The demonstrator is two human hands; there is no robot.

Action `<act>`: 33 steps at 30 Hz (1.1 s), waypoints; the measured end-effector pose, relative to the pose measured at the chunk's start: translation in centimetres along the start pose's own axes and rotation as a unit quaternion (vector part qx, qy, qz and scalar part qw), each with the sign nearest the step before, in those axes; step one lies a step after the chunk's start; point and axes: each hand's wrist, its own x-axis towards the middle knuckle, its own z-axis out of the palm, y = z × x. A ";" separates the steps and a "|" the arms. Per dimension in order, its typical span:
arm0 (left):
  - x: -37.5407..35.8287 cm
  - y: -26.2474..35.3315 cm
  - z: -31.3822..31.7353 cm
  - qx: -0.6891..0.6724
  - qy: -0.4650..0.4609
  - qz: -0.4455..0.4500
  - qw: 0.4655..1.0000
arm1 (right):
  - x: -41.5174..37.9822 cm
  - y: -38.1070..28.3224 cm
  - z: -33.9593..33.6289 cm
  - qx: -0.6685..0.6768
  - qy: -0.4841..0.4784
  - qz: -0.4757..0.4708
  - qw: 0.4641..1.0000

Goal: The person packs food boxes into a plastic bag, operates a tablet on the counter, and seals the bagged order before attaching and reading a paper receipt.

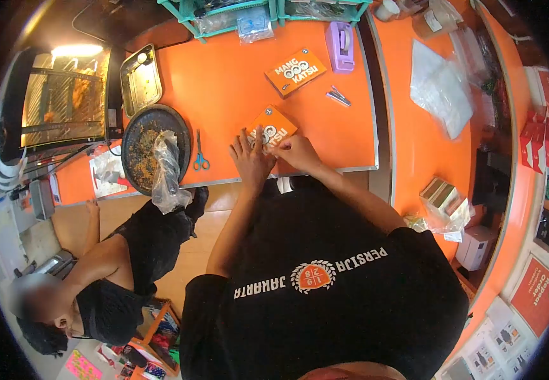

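Note:
An orange "Mang Katsu" box [275, 120] lies near the front edge of the orange counter in the head view. My left hand [250, 158] rests over its left side with the fingers spread and lying on the lid. At the near right corner of the same box, my right hand [296, 153] has its fingertips pinched together against the cardboard. Whatever may be between those fingertips is hidden. A second orange box [295, 72] sits beyond, apart from both hands. Close to it are a purple tape dispenser [340, 47] and a small stapler-like metal tool [338, 96].
Blue-handled scissors [200, 154] lie left of the boxes. Past them stand a round black tray [136, 152] of crumbs with a plastic bag [168, 166], a metal tray [141, 79] and a lit display warmer [65, 95]. Another person [119, 272] is at the lower left.

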 end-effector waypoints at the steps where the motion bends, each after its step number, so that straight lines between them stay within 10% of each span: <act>1: 0.1 0.0 0.1 0.002 -0.001 0.004 1.000 | 0.0 0.4 0.3 -0.083 0.003 0.041 0.996; 12: 0.1 -0.4 -1.9 -0.094 -0.073 0.003 0.993 | 0.4 5.7 -0.1 0.023 -0.035 -0.085 0.996; 15: 0.4 0.1 -2.5 -0.059 -0.112 -0.015 0.992 | 0.7 5.4 -1.1 -0.177 -0.043 -0.015 0.983; 20: -1.6 -2.4 -1.2 -0.115 -0.113 -0.031 0.986 | 2.3 8.2 -4.3 -0.189 0.133 -0.012 0.973; 23: -4.7 -3.4 -0.9 -0.201 0.053 -0.152 0.966 | 5.4 7.6 -6.5 0.019 0.084 0.075 0.993; 25: -6.6 -4.9 -0.3 -0.526 -0.081 -0.396 0.748 | 6.2 6.1 -5.9 0.175 0.074 0.094 0.977; 26: -7.4 -5.1 -0.1 -0.526 -0.082 -0.390 0.751 | 5.9 4.7 -4.5 0.196 0.007 0.087 0.977; 28: -7.5 -5.2 0.0 -0.648 -0.166 -0.456 0.587 | 5.9 2.9 -1.4 0.219 -0.055 0.063 0.972; 33: -4.5 -9.4 1.2 -0.691 -0.131 -0.441 0.558 | 7.2 1.4 3.8 0.209 0.066 0.035 0.975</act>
